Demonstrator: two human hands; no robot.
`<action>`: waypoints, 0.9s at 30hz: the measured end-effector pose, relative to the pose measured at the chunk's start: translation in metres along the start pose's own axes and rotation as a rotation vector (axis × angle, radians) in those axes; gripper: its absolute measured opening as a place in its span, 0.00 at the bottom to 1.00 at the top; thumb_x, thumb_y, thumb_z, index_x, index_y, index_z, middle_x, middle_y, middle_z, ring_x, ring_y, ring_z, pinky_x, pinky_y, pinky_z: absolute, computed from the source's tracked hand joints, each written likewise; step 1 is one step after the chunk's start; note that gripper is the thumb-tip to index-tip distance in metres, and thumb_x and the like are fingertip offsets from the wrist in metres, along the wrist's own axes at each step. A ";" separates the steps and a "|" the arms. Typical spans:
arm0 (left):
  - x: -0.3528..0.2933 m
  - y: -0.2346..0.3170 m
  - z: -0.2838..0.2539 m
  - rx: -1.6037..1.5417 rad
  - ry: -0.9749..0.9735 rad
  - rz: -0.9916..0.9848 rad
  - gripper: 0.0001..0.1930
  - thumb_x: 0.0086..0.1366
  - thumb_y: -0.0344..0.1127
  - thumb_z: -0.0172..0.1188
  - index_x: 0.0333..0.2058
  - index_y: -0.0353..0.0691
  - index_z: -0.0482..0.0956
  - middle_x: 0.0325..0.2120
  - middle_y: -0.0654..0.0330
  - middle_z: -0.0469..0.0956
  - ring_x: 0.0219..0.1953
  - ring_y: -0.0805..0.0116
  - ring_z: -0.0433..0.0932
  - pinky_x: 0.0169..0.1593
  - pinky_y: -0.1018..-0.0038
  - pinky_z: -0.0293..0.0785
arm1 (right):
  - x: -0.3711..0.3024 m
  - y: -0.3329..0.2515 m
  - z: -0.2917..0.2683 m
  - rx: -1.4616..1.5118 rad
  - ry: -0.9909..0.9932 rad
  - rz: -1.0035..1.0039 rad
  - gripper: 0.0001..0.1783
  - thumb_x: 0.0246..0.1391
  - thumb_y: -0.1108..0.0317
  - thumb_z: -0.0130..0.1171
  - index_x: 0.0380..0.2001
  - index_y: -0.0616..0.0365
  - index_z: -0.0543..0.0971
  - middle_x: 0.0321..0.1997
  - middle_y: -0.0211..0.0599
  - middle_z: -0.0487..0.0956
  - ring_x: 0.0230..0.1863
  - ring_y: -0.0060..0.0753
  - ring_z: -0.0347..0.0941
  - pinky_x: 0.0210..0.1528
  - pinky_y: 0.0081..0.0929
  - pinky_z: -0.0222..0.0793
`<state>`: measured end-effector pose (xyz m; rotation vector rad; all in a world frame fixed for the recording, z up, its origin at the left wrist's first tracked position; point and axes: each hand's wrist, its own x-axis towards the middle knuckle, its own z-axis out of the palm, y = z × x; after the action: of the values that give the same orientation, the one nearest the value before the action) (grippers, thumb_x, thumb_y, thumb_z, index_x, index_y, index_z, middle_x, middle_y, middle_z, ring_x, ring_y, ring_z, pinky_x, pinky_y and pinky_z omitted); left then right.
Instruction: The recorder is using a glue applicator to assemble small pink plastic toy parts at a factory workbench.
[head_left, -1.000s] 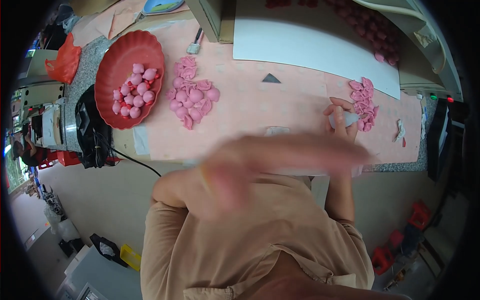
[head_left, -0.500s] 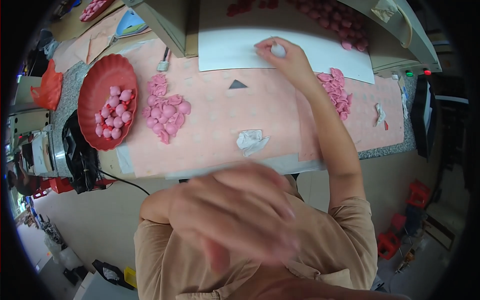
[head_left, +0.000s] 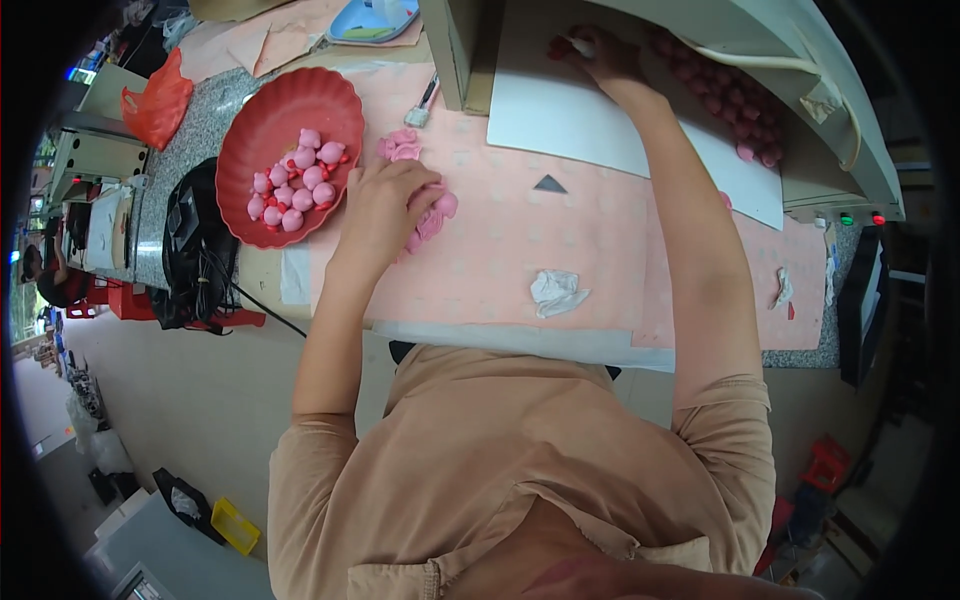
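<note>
My left hand (head_left: 385,212) reaches over a pile of soft pink balls and ruffled pieces (head_left: 432,222) on the pink-covered table. Its fingers curl down onto the pile and hide what they pinch, if anything. Inside the open-fronted box, my right hand (head_left: 615,65) is closed around a small white rounded object (head_left: 580,46), partly covered by the fingers. Beside those fingertips lies a dark red-looking piece (head_left: 558,48). A white board (head_left: 560,110) stretches beneath the right forearm. Left of my left hand, a red scalloped bowl (head_left: 240,130) holds pink balls (head_left: 292,180) with small red bits.
Several more pink balls (head_left: 720,95) line the box's right side. The box wall (head_left: 462,60) stands between the hands. On the table are a brush (head_left: 420,108), a dark triangle (head_left: 550,184) and crumpled white tissue (head_left: 558,292). A blue tray (head_left: 372,20) sits far left.
My left hand has swung from in front of my chest out to the pink pile at the left. My right hand has moved farther back into the box, still with the white object. The view has shifted.
</note>
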<state>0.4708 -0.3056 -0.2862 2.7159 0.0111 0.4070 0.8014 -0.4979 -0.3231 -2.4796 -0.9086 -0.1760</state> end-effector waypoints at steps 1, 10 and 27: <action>0.000 -0.004 0.002 -0.029 -0.016 -0.030 0.09 0.53 0.34 0.65 0.34 0.39 0.83 0.34 0.59 0.81 0.39 0.61 0.74 0.48 0.65 0.62 | 0.000 -0.016 -0.003 -0.165 -0.129 -0.043 0.16 0.55 0.49 0.53 0.43 0.40 0.80 0.54 0.35 0.75 0.57 0.42 0.69 0.61 0.59 0.50; 0.018 0.019 0.015 -1.195 0.121 -0.535 0.13 0.68 0.35 0.54 0.47 0.35 0.72 0.38 0.58 0.78 0.32 0.74 0.78 0.30 0.79 0.76 | -0.076 -0.047 -0.044 0.965 -0.152 0.505 0.18 0.59 0.59 0.53 0.46 0.59 0.74 0.44 0.39 0.77 0.32 0.22 0.70 0.42 0.28 0.68; 0.057 0.063 0.096 -1.573 -0.136 -0.321 0.08 0.64 0.33 0.60 0.36 0.38 0.70 0.28 0.62 0.79 0.28 0.79 0.77 0.26 0.85 0.71 | -0.178 -0.092 -0.028 1.512 -0.207 0.546 0.15 0.59 0.65 0.57 0.44 0.65 0.76 0.36 0.34 0.78 0.37 0.23 0.72 0.43 0.22 0.70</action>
<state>0.5492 -0.3963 -0.3305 1.1452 0.0587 0.0346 0.6070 -0.5535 -0.3116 -1.1891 -0.1602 0.7040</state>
